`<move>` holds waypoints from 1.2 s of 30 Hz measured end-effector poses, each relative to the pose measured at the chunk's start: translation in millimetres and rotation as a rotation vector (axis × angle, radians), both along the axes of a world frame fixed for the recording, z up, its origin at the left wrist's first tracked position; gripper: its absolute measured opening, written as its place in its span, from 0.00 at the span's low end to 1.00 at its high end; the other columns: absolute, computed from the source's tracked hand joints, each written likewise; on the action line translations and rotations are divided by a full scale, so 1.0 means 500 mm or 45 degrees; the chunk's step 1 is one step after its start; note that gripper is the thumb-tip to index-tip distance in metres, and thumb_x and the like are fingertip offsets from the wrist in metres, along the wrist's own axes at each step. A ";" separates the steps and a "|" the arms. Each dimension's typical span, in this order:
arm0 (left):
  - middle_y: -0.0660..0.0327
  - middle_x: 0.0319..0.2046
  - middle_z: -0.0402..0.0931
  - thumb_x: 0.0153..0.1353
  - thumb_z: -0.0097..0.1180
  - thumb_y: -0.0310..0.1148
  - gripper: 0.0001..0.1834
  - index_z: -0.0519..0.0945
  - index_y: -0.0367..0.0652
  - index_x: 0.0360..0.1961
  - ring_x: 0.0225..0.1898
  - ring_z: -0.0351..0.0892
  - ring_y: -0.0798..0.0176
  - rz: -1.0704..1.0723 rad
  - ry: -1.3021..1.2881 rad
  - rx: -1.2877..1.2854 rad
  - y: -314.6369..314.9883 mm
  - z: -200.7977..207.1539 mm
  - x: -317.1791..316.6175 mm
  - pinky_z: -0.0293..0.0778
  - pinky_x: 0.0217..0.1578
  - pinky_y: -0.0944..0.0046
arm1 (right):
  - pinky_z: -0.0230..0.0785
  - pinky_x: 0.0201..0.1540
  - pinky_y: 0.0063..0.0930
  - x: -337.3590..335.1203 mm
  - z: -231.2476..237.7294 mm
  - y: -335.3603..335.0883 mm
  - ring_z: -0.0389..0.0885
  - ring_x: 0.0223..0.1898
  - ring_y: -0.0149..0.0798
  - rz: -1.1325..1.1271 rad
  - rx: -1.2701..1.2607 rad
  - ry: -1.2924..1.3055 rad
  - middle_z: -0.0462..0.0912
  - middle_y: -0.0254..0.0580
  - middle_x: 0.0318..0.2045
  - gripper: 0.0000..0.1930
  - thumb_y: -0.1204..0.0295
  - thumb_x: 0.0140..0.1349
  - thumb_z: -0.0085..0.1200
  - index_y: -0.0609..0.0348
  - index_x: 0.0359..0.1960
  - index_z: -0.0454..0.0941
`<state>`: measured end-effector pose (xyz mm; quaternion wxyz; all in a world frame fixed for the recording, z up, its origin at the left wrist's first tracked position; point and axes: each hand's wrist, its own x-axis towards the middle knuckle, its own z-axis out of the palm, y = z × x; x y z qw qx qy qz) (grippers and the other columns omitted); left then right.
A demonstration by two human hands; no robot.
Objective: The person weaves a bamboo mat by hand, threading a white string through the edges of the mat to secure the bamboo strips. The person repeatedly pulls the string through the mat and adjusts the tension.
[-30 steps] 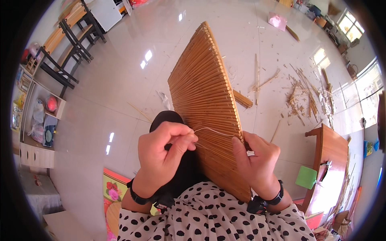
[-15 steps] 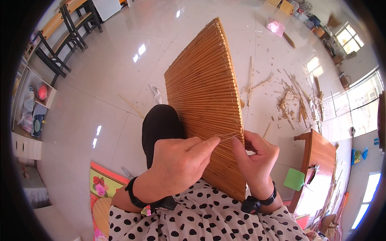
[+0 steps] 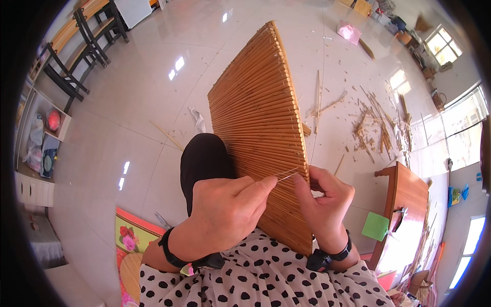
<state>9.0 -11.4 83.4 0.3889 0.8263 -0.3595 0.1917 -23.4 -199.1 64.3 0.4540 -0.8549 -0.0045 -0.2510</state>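
Note:
A panel of thin brown reed stalks (image 3: 255, 107), bound side by side, stands tilted before me with its lower end on my lap. My left hand (image 3: 230, 207) is closed, thumb and forefinger pinching a thin pale thread (image 3: 287, 173). Two fine strands run from that pinch to the panel's right edge. There my right hand (image 3: 327, 194) is closed over the edge, its thumb on the front face and its fingers partly hidden behind. Whether the right thumb also presses the strands, I cannot tell.
Scissors (image 3: 162, 220) lie left of my lap near a floral mat (image 3: 125, 225). Reed scraps (image 3: 381, 128) litter the tiled floor at right. A wooden table (image 3: 409, 194) stands to the right, with a green fly swatter (image 3: 376, 226) beside it. Chairs (image 3: 97, 30) are at far left.
The panel's upper end has leaned slightly to the left. Both hands keep nearly the same place and grip, with the strands still between them.

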 end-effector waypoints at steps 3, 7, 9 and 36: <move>0.63 0.15 0.69 0.48 0.66 0.17 0.16 0.85 0.38 0.41 0.12 0.68 0.64 0.002 -0.003 -0.022 -0.003 -0.001 -0.001 0.62 0.15 0.65 | 0.71 0.25 0.19 -0.001 0.001 0.000 0.81 0.21 0.26 -0.001 0.007 -0.004 0.82 0.39 0.20 0.06 0.79 0.56 0.66 0.66 0.35 0.84; 0.64 0.15 0.67 0.46 0.65 0.17 0.17 0.85 0.39 0.40 0.13 0.68 0.63 0.009 -0.011 0.011 -0.004 0.003 -0.001 0.61 0.15 0.65 | 0.70 0.24 0.20 -0.001 0.000 0.000 0.80 0.21 0.26 -0.001 0.008 -0.017 0.82 0.39 0.20 0.06 0.79 0.56 0.66 0.66 0.35 0.84; 0.64 0.14 0.67 0.44 0.65 0.17 0.18 0.85 0.39 0.39 0.13 0.67 0.63 0.016 -0.032 0.052 -0.001 0.012 -0.001 0.61 0.15 0.65 | 0.70 0.23 0.20 -0.002 0.006 0.002 0.80 0.20 0.26 0.006 0.019 0.005 0.81 0.39 0.19 0.06 0.78 0.56 0.66 0.65 0.35 0.84; 0.61 0.17 0.73 0.53 0.62 0.16 0.16 0.84 0.40 0.43 0.15 0.71 0.63 -0.005 0.263 0.169 0.053 0.037 -0.003 0.65 0.16 0.67 | 0.70 0.20 0.31 0.004 -0.001 0.047 0.79 0.18 0.41 0.118 -0.053 -0.203 0.77 0.40 0.17 0.07 0.78 0.51 0.66 0.64 0.30 0.80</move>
